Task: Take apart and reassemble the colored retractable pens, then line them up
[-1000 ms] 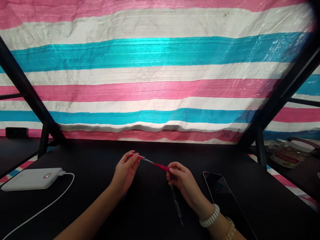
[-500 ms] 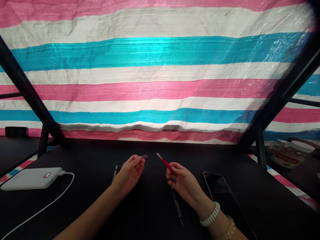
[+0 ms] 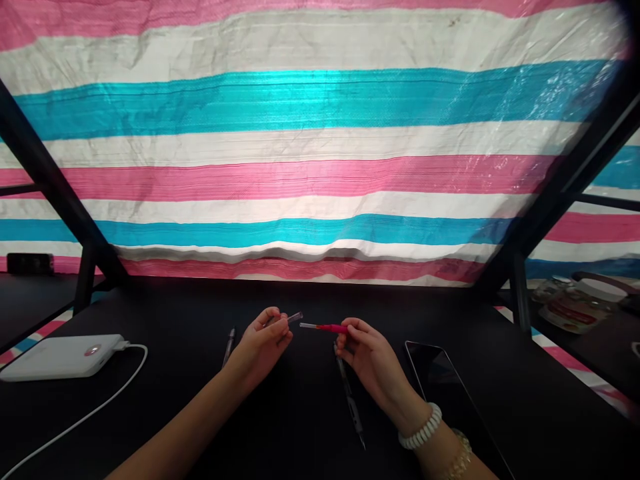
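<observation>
A wide plastic tarp (image 3: 320,133) striped pink, white and turquoise hung across the whole view, creased and shiny in places. Black metal bars (image 3: 560,193) slanted up on either side of it. A black table (image 3: 150,320) ran beneath, and a jar with a white lid (image 3: 600,290) stood on a lower surface off to the right. On the table, a white power bank (image 3: 63,358) lay at the left with a white cable (image 3: 85,413) trailing toward the near edge, while a dark phone (image 3: 440,380) lay flat at the right.

Near the middle, the left hand (image 3: 263,343) pinched a small clear pen piece (image 3: 295,318) between its fingertips (image 3: 273,317). The right hand (image 3: 367,353) pinched a red pen piece (image 3: 325,327), its fingers together around it. The two pieces pointed at each other, close but not touching. A dark pen (image 3: 349,393) lay under the right hand, and another dark pen (image 3: 229,347) lay just beside the left hand.
</observation>
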The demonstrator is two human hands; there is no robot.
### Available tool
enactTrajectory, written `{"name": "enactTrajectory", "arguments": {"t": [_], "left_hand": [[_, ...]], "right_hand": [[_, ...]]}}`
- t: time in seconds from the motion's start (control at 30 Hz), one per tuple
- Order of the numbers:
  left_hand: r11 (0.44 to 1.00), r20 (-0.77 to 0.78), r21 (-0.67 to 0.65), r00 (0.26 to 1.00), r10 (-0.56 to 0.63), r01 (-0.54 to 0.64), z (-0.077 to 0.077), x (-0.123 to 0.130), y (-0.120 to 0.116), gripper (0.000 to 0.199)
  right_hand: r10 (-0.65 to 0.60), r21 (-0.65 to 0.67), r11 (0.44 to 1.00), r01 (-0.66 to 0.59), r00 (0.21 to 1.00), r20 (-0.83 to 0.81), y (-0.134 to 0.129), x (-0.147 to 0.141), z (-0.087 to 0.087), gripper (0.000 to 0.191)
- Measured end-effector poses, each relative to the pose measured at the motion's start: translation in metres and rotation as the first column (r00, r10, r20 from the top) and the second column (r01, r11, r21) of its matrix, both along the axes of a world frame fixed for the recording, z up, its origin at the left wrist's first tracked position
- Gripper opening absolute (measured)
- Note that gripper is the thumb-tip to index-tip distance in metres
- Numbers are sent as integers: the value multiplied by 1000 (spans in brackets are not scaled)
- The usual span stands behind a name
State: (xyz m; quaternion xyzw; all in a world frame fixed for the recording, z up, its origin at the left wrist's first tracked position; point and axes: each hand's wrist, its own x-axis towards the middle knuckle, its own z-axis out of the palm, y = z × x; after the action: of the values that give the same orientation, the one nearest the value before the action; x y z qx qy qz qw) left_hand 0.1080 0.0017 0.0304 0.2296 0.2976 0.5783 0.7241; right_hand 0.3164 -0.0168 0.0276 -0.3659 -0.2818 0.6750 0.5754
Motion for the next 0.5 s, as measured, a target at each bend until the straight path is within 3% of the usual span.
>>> {"name": "enactTrajectory", "arguments": {"t": [0.23, 0.5], "left_hand": [[1000, 10, 3, 1000, 10, -10, -2, -1, 0, 29], [1000, -13, 13, 1000, 27, -27, 2, 0, -1, 32]], "right_hand": [[-149, 54, 988, 147, 988, 35, -1, 2, 4, 23], [-222, 93, 973, 211, 965, 138, 0, 2, 2, 24]]}}
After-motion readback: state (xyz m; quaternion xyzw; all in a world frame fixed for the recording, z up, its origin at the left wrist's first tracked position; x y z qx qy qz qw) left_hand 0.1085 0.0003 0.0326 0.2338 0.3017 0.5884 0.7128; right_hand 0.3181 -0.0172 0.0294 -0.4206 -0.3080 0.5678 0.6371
